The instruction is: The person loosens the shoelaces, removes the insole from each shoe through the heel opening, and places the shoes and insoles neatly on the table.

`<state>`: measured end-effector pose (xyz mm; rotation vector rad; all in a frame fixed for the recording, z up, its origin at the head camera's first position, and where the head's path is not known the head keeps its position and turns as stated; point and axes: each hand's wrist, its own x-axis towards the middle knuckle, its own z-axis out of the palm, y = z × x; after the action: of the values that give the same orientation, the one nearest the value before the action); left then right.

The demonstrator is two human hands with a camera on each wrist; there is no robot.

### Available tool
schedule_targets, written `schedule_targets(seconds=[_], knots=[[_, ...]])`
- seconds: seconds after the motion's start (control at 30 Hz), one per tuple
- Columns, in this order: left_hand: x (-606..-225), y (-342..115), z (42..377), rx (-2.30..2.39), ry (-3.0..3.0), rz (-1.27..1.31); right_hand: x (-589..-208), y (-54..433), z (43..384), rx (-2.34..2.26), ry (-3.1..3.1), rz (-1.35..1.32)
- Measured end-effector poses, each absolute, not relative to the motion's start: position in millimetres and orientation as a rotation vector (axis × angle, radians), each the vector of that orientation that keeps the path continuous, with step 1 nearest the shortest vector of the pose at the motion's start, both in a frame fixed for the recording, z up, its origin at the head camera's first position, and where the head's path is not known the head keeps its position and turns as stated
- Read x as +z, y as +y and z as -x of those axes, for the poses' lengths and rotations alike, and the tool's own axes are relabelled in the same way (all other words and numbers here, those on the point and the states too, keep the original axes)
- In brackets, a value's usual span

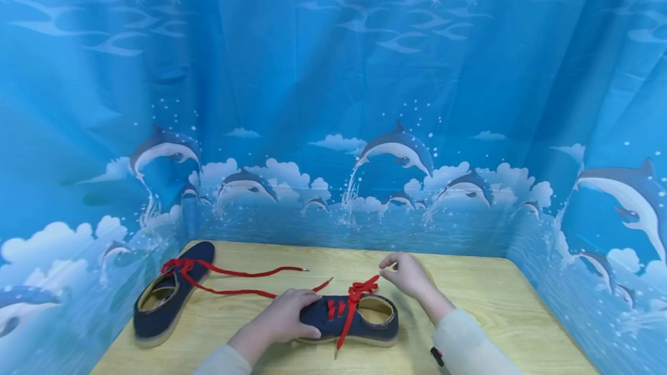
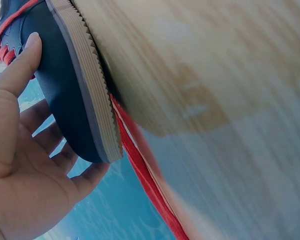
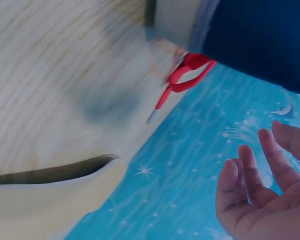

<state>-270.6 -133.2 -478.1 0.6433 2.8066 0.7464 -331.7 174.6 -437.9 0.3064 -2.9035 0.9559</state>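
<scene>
A navy shoe (image 1: pixel 383 331) with red laces lies sideways at the table's front, toe to the left. My left hand (image 1: pixel 285 316) grips its toe, thumb on the near side and fingers on the far side; the left wrist view shows the thumb on the upper (image 2: pixel 60 90). A red bow (image 1: pixel 359 289) is tied on the shoe, one tipped lace end hanging down the near side. Just beyond the bow's loop is my right hand (image 1: pixel 409 275), its fingertips right by it. In the right wrist view its fingers are loosely bent, with no lace visible between them.
At the left, another navy shoe (image 1: pixel 169 320) points away, a red knot (image 1: pixel 179 265) across it. Its long red laces (image 1: pixel 245 274) stretch right over the wooden table (image 1: pixel 469 328); one passes behind my left hand. A blue dolphin-print curtain (image 1: pixel 333 74) surrounds the table's back and sides.
</scene>
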Motion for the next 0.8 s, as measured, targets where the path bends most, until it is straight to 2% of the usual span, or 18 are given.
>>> schedule_targets(seconds=[0.33, 0.8], knots=[[-479, -132, 271, 0.753, 2.797, -0.611, -419, 163, 303, 0.966, -2.896, -0.473], [-480, -132, 272, 0.747, 2.797, -0.619, -411, 150, 279, 0.926, -2.853, -0.758]])
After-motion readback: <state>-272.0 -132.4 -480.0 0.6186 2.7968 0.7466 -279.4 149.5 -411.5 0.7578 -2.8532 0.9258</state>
